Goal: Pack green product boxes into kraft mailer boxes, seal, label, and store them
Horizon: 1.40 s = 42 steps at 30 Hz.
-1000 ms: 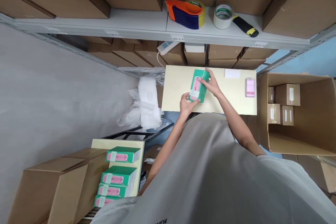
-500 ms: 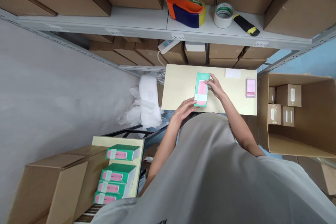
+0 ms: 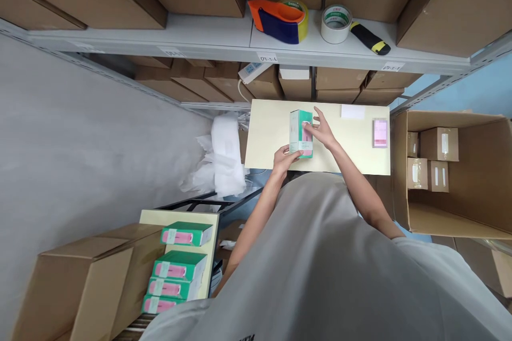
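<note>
A green and white product box (image 3: 295, 130) with a pink picture on its front is held upright over the pale yellow tabletop (image 3: 268, 117). My left hand (image 3: 285, 160) is closed round its lower end, with the thumb across the front. Beside the upper right of the box is my right hand (image 3: 323, 130), its fingers spread and raised; its thumb touches the printed front. One white side of the box faces left. Whatever is inside the box cannot be seen.
A white card (image 3: 352, 112) and a phone-like pink-screened object (image 3: 380, 133) lie right on the tabletop. Similar green boxes (image 3: 186, 234) stand lower left. An open carton (image 3: 472, 192) holds small brown boxes. The shelf above bears a tape dispenser (image 3: 280, 21), tape roll (image 3: 336, 24) and cutter (image 3: 370, 38).
The box has turned so its white side shows, and shifted slightly left. My right hand's fingers have spread away from its edge. My left hand has moved up its lower end.
</note>
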Motion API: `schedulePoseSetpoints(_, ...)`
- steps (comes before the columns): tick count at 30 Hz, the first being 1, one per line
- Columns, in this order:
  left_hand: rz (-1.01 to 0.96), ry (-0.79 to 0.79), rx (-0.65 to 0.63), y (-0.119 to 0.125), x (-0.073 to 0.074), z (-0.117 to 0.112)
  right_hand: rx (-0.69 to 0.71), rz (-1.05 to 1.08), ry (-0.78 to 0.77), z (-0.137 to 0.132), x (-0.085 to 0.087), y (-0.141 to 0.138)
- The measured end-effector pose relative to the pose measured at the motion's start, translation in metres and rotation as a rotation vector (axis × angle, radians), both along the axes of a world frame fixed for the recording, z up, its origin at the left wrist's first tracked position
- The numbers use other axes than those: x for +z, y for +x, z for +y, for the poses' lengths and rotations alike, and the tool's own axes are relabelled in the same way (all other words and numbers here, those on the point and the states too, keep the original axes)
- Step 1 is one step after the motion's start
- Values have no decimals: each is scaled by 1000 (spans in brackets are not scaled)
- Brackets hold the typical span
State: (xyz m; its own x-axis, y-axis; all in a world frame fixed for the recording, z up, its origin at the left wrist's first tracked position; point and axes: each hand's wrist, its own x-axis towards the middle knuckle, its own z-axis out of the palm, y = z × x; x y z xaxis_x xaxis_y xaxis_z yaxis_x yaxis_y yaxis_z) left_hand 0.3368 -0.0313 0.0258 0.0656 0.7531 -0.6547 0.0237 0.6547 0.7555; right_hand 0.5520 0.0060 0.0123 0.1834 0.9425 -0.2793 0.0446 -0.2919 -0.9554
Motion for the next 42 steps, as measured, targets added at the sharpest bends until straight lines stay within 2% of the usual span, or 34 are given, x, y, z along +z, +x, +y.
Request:
schedulePoseSetpoints(5,245,208,-67,13,-4,-8,21,-141,48,1,3,-3)
schedulePoseSetpoints(7,252,239,-97,14,-4,-11,28,-150,40,0,3,-1)
schedulePoseSetpoints(9,137,196,-119,10,-3,-13,15,-123,35,-1,3,4)
schedulePoseSetpoints(14,-212,-72,-117,-16,-4,-12,-27,105,-47,-6,10,16)
schedulePoseSetpoints(17,-309,-179,-139,-26,-5,-12,-13,257,-101,-11,15,20)
schedulePoseSetpoints(20,-326,-179,-151,-25,-7,-13,11,327,-104,-14,15,22)
schedulePoseSetpoints(24,-207,-100,-100,-14,-10,-13,17,255,-83,-9,6,25)
schedulePoseSetpoints(29,294,185,-125,-3,-6,-9,-8,27,-16,3,-2,26)
schedulePoseSetpoints(32,467,358,-163,1,1,-9,-19,-94,56,6,1,25)
schedulePoseSetpoints(37,480,456,-181,5,9,-15,17,-141,108,6,9,30)
schedulePoseSetpoints(42,288,344,-100,9,3,-18,30,-177,158,4,15,32)
